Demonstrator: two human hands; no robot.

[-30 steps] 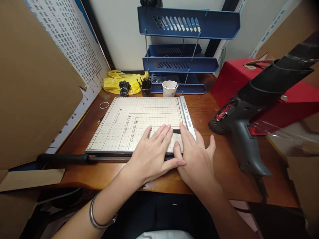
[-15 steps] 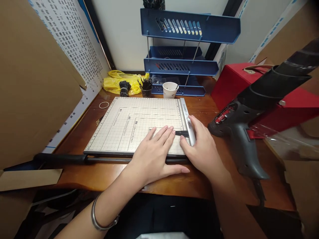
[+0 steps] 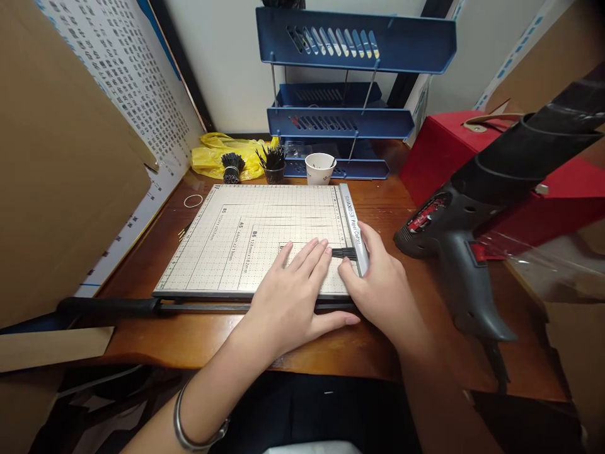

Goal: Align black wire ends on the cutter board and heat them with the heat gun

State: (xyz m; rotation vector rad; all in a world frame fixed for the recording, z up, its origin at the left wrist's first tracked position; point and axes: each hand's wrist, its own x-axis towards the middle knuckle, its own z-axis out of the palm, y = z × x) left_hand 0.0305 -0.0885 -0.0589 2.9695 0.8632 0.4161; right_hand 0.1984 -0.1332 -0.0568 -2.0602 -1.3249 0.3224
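My left hand (image 3: 290, 293) lies flat on the gridded board of a paper cutter (image 3: 227, 239), fingers straight and thumb spread toward the front edge. From beside its fingertips a small bundle of thin black strands (image 3: 344, 253) reaches to the cutter's metal edge strip (image 3: 352, 227); the bundle's left part is out of sight. My right hand (image 3: 378, 284) straddles that strip, with the thumb by the strands and the index finger on the outer side. Its other fingers are mostly hidden. Along the front, the cutter's blade arm is down, its black handle (image 3: 111, 307) at left.
At right, a heat gun (image 3: 466, 243) stands before a red box (image 3: 437, 151). Behind the cutter are a paper cup (image 3: 320, 170), a small dark cup (image 3: 274, 174) of black strands, a tied black bundle (image 3: 232, 171), a yellow bag (image 3: 208, 154) and a blue rack (image 3: 331, 123).
The view has shifted slightly. Both hands keep almost the same place on the cutter, and the black strands look the same.
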